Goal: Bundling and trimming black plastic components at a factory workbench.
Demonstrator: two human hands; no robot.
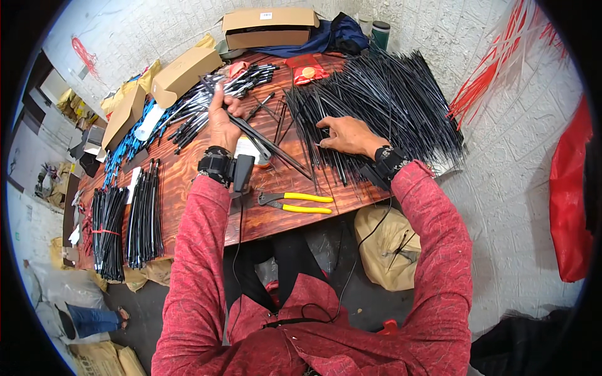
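The left hand [224, 119] is closed round a few black rods [276, 147], thumb upright along them; they slant from the fist toward the table's [179, 182] near side, a grip that seems meant to keep them together while their long ends lie free. The right hand [348, 135] rests low on the near left part of the big pile [382, 88], fingers half curled, index finger and thumb apart at the tips; I cannot tell whether they pinch a rod. The pile lies loose on the table's right, its rods roughly lengthwise, probably so that single ones come away easily within that hand's reach. The pliers [295, 202] lie by the near edge, between the forearms, yellow handles pointing right, likely to stay handy yet out of the way. On the far left, a red band [105, 232] circles one bundle [111, 250], evidently to stop it spreading; another bundle [144, 213] lies beside it. Beyond, blue rods [127, 147] and silvery rods [194, 119] lie alongside open boxes [185, 72], apparently kept apart by kind.
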